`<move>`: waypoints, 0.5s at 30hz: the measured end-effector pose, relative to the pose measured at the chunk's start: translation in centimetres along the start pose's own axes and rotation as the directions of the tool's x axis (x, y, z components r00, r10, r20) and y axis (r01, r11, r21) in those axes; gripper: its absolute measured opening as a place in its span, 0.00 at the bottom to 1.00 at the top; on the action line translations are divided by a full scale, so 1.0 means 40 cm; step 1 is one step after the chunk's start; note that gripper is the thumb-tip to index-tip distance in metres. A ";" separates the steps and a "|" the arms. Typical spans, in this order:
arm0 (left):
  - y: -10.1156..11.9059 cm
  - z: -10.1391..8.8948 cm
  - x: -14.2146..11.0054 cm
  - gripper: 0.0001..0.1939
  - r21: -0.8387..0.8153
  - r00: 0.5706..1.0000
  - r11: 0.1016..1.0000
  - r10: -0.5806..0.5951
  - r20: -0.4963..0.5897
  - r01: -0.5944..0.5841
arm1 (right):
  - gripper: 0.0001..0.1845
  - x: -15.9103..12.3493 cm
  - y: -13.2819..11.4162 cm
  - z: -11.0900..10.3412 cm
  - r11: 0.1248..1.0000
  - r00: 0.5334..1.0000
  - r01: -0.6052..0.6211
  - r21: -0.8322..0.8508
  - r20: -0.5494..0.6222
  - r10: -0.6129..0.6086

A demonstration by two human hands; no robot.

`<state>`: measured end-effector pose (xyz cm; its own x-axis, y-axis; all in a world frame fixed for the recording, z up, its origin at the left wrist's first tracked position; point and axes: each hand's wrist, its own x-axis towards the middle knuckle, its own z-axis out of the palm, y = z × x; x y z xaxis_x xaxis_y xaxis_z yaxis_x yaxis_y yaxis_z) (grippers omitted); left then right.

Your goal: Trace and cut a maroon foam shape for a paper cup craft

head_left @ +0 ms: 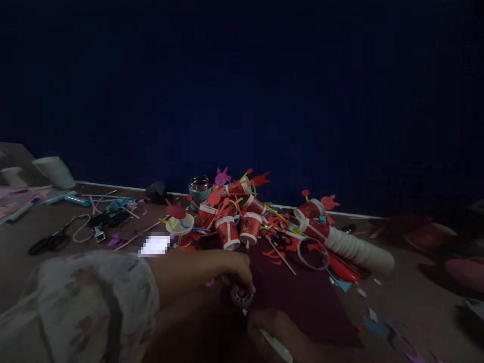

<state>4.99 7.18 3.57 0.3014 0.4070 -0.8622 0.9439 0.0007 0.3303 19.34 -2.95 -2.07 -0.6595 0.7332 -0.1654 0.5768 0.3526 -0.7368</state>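
Note:
My left hand (238,275) reaches in from the left in a floral sleeve. Its fingers are closed on a small grey ring, which looks like a tape roll (242,298). A small white bit (245,312) shows just under the ring. Below and to the right, my right hand (274,325) is curled round a slim white tool (278,348); its kind is too dark to make out. Both hands are close together over a dark maroon sheet (302,307). Beyond them lies a heap of red paper cups (228,232) with coloured straws and paper animal cutouts.
A stack of white-rimmed paper cups (361,249) lies on its side at right, near a clear ring (313,253) and paper scraps. Scissors (53,239) and a lanyard clip (99,233) lie at left. A teal flask (199,190) stands by the dark blue wall (242,101).

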 end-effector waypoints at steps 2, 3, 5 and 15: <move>-0.002 -0.001 -0.001 0.19 0.002 1.000 1.000 0.008 -0.005 -0.008 | 0.10 -0.006 0.000 -0.020 0.999 0.999 0.012 0.032 -0.045 -0.010; -0.002 -0.001 -0.002 0.19 0.003 1.000 1.000 0.011 -0.006 -0.011 | 0.13 -0.006 -0.002 -0.030 0.999 0.999 0.010 0.049 -0.049 -0.008; -0.003 -0.001 0.000 0.20 0.009 1.000 1.000 0.013 -0.008 -0.013 | 0.17 -0.001 -0.005 -0.047 0.994 0.999 -0.003 0.112 -0.039 0.007; -0.011 0.001 0.033 0.14 0.094 0.999 0.995 0.021 -0.041 -0.017 | 0.14 0.043 0.013 -0.083 0.811 0.967 -0.248 0.530 0.093 0.236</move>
<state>4.97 7.68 2.27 0.3158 0.4438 -0.8387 0.9470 -0.0927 0.3075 20.13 0.43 -0.56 -0.5468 0.7385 -0.3946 0.3758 -0.2047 -0.9038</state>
